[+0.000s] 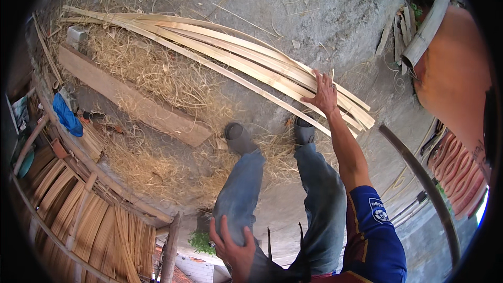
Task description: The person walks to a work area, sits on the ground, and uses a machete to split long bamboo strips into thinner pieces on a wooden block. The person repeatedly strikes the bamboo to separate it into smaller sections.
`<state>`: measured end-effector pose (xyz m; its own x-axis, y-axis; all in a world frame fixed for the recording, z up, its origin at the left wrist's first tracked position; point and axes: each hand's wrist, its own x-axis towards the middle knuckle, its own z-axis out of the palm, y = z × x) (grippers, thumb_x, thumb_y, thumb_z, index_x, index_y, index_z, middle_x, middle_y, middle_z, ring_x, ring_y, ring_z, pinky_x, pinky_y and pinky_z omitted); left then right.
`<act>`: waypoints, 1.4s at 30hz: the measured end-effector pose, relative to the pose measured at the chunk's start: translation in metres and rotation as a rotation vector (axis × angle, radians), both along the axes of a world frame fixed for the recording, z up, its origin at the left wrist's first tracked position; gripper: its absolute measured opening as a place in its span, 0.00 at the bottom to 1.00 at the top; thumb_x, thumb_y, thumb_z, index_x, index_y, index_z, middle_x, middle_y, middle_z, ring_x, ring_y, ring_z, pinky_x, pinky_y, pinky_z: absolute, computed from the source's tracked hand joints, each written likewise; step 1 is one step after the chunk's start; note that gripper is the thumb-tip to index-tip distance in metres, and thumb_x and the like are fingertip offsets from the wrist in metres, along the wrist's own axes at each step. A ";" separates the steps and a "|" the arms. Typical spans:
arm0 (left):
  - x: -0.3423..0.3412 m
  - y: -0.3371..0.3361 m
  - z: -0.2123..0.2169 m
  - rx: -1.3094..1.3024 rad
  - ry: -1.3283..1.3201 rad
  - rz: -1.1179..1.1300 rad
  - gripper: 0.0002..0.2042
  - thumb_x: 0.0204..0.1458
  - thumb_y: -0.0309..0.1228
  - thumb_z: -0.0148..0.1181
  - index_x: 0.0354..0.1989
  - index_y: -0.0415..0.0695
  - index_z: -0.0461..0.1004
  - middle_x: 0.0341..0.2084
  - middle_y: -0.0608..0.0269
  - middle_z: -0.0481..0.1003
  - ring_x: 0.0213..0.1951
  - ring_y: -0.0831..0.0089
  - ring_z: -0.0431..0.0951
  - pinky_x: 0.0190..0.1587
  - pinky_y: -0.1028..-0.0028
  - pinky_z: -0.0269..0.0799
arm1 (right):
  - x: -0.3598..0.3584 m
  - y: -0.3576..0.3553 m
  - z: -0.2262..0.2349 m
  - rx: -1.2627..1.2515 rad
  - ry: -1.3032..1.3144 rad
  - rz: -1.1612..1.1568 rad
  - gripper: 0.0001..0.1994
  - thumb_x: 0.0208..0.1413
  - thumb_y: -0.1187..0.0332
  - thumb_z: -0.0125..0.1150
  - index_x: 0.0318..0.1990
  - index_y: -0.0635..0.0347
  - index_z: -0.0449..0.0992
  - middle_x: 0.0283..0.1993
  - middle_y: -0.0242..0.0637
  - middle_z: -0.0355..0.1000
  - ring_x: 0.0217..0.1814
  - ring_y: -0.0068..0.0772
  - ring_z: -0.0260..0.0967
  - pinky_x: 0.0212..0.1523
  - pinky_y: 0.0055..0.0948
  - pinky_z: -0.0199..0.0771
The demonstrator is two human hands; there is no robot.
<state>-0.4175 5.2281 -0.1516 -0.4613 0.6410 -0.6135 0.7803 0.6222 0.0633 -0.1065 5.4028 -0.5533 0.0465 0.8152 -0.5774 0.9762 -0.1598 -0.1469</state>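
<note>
A loose bundle of long, pale, flat strips (230,52), which look like split bamboo, lies across the ground from far left to the right. My right hand (324,95) rests on the bundle near its right end, thumb and fingers spread over the strips rather than wrapped round them. Down by my left knee, my left hand (234,249) is held with its fingers apart and nothing in it. Both my shoes stand on the near side of the strips.
Curly shavings (157,73) cover the ground at left around a wooden plank (131,99). Stacked strips (89,225) lean behind a pole frame at lower left, with a blue cloth (67,114) above. A dark curved pole (424,183) and a hollow bamboo pole (429,23) are at right.
</note>
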 end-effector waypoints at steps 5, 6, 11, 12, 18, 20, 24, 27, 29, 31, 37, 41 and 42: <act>0.004 0.006 0.007 -0.021 -0.031 0.022 0.29 0.48 0.32 0.64 0.61 0.38 0.67 0.62 0.41 0.60 0.61 0.40 0.67 0.57 0.51 0.70 | 0.013 0.010 -0.010 0.014 0.023 -0.011 0.45 0.36 0.50 0.80 0.63 0.47 0.61 0.51 0.48 0.71 0.52 0.57 0.73 0.55 0.51 0.72; 0.003 0.005 0.006 -0.022 -0.044 0.022 0.29 0.48 0.31 0.64 0.61 0.38 0.67 0.62 0.41 0.60 0.61 0.40 0.67 0.57 0.51 0.70 | 0.018 0.012 -0.009 0.007 0.048 -0.020 0.41 0.37 0.52 0.79 0.60 0.49 0.64 0.48 0.47 0.73 0.49 0.57 0.75 0.51 0.50 0.75; 0.003 0.003 0.006 -0.045 -0.033 0.000 0.30 0.48 0.33 0.64 0.62 0.40 0.67 0.63 0.42 0.60 0.61 0.41 0.68 0.55 0.50 0.71 | 0.031 0.007 0.043 -0.097 0.225 0.110 0.34 0.42 0.53 0.73 0.56 0.56 0.69 0.34 0.55 0.77 0.41 0.60 0.76 0.41 0.51 0.75; 0.006 0.005 0.008 -0.065 -0.033 0.009 0.29 0.48 0.31 0.64 0.61 0.39 0.67 0.62 0.41 0.60 0.61 0.40 0.67 0.57 0.50 0.70 | 0.029 0.002 0.045 -0.163 0.224 0.116 0.37 0.43 0.54 0.73 0.61 0.56 0.66 0.45 0.56 0.76 0.45 0.57 0.76 0.43 0.48 0.76; 0.006 0.006 0.005 -0.042 -0.053 0.007 0.29 0.49 0.31 0.63 0.61 0.39 0.67 0.62 0.41 0.61 0.61 0.40 0.67 0.57 0.50 0.70 | -0.008 -0.030 0.018 -0.135 0.104 0.062 0.53 0.35 0.50 0.81 0.70 0.46 0.54 0.71 0.50 0.53 0.71 0.54 0.57 0.67 0.56 0.61; 0.006 0.005 0.003 -0.044 -0.031 -0.017 0.29 0.49 0.32 0.63 0.61 0.39 0.67 0.62 0.41 0.61 0.61 0.40 0.68 0.57 0.50 0.70 | -0.021 -0.044 0.000 -0.060 0.020 0.030 0.58 0.33 0.49 0.82 0.72 0.44 0.50 0.71 0.50 0.54 0.74 0.55 0.51 0.71 0.59 0.52; 0.008 0.000 0.003 -0.018 -0.030 -0.007 0.28 0.49 0.32 0.63 0.61 0.38 0.67 0.62 0.40 0.61 0.60 0.39 0.68 0.57 0.50 0.71 | -0.031 -0.051 -0.011 0.066 -0.042 0.008 0.60 0.34 0.52 0.82 0.74 0.45 0.45 0.67 0.49 0.58 0.72 0.55 0.54 0.73 0.58 0.49; 0.005 -0.006 0.001 -0.016 -0.031 -0.039 0.28 0.49 0.32 0.62 0.60 0.38 0.67 0.62 0.40 0.61 0.60 0.39 0.68 0.57 0.50 0.71 | -0.018 -0.039 -0.011 -0.008 -0.038 -0.030 0.48 0.38 0.52 0.79 0.67 0.49 0.58 0.52 0.43 0.71 0.57 0.52 0.70 0.60 0.54 0.64; 0.006 -0.005 0.003 -0.016 -0.042 -0.020 0.28 0.49 0.31 0.63 0.61 0.38 0.67 0.61 0.40 0.61 0.60 0.39 0.68 0.57 0.50 0.70 | -0.001 -0.033 -0.020 -0.036 0.036 -0.026 0.36 0.42 0.53 0.76 0.58 0.52 0.65 0.48 0.45 0.73 0.52 0.55 0.73 0.53 0.51 0.70; 0.007 -0.009 0.003 -0.007 -0.040 -0.020 0.29 0.48 0.32 0.64 0.60 0.39 0.68 0.62 0.40 0.61 0.59 0.40 0.68 0.55 0.50 0.71 | 0.012 -0.030 -0.025 -0.038 0.136 0.005 0.27 0.45 0.56 0.73 0.50 0.54 0.68 0.41 0.47 0.76 0.46 0.57 0.76 0.48 0.51 0.73; 0.008 -0.019 -0.002 0.003 -0.022 -0.038 0.30 0.46 0.34 0.66 0.60 0.40 0.68 0.62 0.41 0.60 0.59 0.41 0.69 0.53 0.50 0.71 | -0.005 -0.039 0.030 -0.225 0.384 -0.047 0.32 0.44 0.53 0.73 0.56 0.53 0.66 0.40 0.53 0.79 0.43 0.59 0.77 0.44 0.50 0.76; 0.012 -0.017 0.000 0.004 -0.034 -0.034 0.29 0.47 0.31 0.64 0.60 0.38 0.68 0.62 0.41 0.60 0.60 0.40 0.68 0.55 0.51 0.71 | -0.026 -0.075 0.011 -0.349 0.493 -0.164 0.40 0.42 0.50 0.76 0.63 0.52 0.63 0.44 0.54 0.78 0.48 0.56 0.77 0.49 0.48 0.75; 0.012 -0.015 0.000 0.000 -0.040 -0.043 0.29 0.47 0.30 0.64 0.60 0.38 0.68 0.62 0.40 0.61 0.61 0.40 0.68 0.57 0.51 0.71 | -0.030 -0.091 -0.005 -0.340 0.527 -0.177 0.41 0.42 0.49 0.76 0.63 0.51 0.63 0.47 0.54 0.78 0.50 0.55 0.77 0.50 0.48 0.75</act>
<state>-0.4058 5.2128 -0.1518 -0.4084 0.6595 -0.6311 0.8031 0.5882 0.0949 -0.1366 5.3119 -0.5579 -0.1968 0.5891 -0.7838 0.7419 -0.4332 -0.5118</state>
